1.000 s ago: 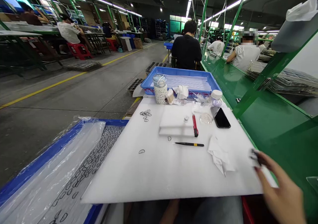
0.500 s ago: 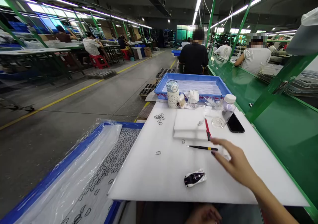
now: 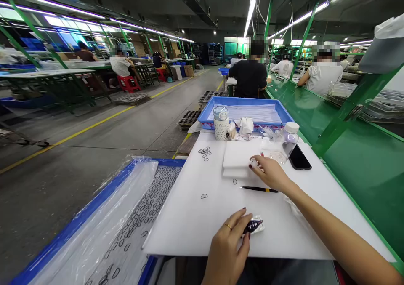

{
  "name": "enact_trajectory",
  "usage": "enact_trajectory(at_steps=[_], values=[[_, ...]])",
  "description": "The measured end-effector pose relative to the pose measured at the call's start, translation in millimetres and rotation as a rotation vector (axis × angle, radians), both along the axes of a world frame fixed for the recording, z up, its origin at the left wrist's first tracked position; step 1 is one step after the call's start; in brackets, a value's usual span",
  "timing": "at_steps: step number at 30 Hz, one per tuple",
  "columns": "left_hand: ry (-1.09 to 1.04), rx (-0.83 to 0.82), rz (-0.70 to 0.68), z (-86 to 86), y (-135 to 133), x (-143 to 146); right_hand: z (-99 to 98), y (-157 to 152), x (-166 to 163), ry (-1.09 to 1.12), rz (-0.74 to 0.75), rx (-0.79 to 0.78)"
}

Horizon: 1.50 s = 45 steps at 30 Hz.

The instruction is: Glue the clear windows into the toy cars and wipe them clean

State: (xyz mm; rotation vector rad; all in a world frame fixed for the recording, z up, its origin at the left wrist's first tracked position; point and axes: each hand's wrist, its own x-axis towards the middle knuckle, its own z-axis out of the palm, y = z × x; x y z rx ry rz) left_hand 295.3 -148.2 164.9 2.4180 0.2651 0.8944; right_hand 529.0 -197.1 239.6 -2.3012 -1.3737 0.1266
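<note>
My left hand [image 3: 227, 247] has its fingers and thumb closed round the rear of a black and white toy car [image 3: 254, 225] lying near the table's front edge. Over the white foam pad [image 3: 236, 161], my right hand [image 3: 272, 173] pinches a small whitish translucent piece [image 3: 254, 163], whose kind I cannot make out. Beneath that hand, black tweezers [image 3: 257, 189] with a yellow band lie on the table. A red pen-like tool [image 3: 261, 153] is mostly hidden by the right hand. Single thin black rings [image 3: 204, 196] lie to the left, and several more form a small pile [image 3: 205, 152].
A patterned cup [image 3: 221, 127], cotton swabs [image 3: 231, 131], a clear bottle [image 3: 290, 137] and a phone [image 3: 299, 157] stand or lie at the back. Behind them is a blue tray [image 3: 204, 114]. Another blue tray [image 3: 120, 184] at left holds many rings. A green bench [image 3: 353, 137] runs along the right.
My left hand has come up from below the table edge onto the toy car. My right hand has moved left and forward from beside the tweezers and taken hold of the small whitish piece.
</note>
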Motion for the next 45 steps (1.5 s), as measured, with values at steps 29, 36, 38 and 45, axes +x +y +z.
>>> enact_trajectory(at_steps=[29, 36, 38, 45], values=[[0.108, -0.308, -0.106, 20.7, -17.3, 32.8, -43.1, -83.6, -90.4, 0.884, -0.120, 0.922], [0.133, -0.505, -0.044, 27.2, -16.5, 36.2, -14.9, -72.5, -92.4, 1.088, -0.032, 0.994], [0.153, -0.532, -0.048, 29.1, -15.9, 36.5, 0.2, -66.6, -95.5, 1.171, 0.091, 1.004], [0.155, -0.541, -0.046, 30.0, -15.2, 37.7, 7.3, -56.2, -94.3, 1.307, 0.087, 0.971]])
